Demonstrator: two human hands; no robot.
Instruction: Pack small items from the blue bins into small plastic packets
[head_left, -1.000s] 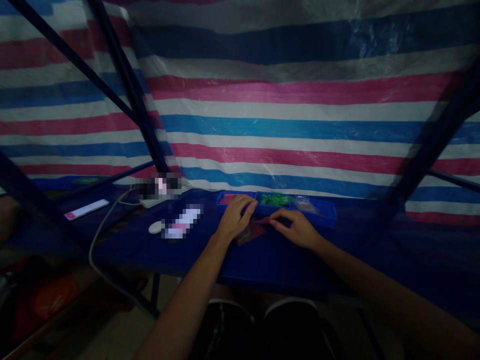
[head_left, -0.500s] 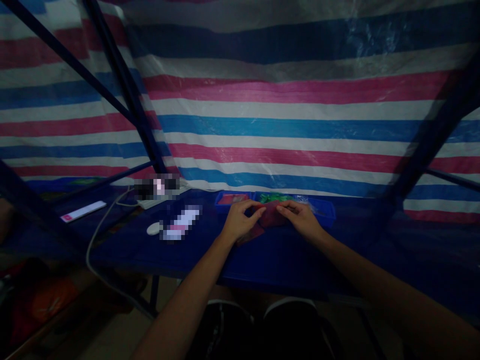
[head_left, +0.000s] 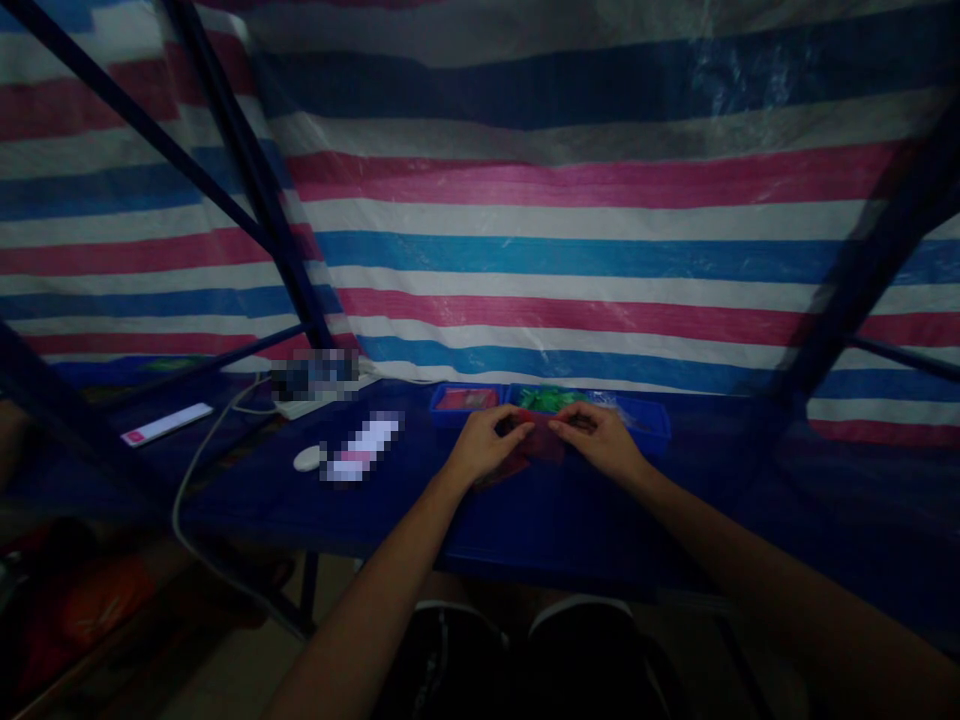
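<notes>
Both hands hold a thin, see-through red pouch [head_left: 546,445] by its upper edge, just above the blue table [head_left: 525,540]. My left hand [head_left: 480,442] pinches one side between thumb and fingers. Opposite it, my right hand [head_left: 604,438] pinches the other side, thumb tip turned toward the left thumb. More dark red sheer material [head_left: 504,472] lies beneath the left hand, partly hidden by it. Dim light leaves the pouch's details unclear.
Behind the hands stand a blue tray [head_left: 436,412] with red pieces and a longer blue tray [head_left: 661,428] with green pieces [head_left: 551,399] and clear plastic. Leftward are a blurred-out phone [head_left: 364,447], a white round object [head_left: 307,458] and a cable [head_left: 184,490]. Blue posts flank the table.
The hands have drawn slightly closer together, and the red pouch between them has dropped a little and looks narrower. Its green neighbours in the tray show more.
</notes>
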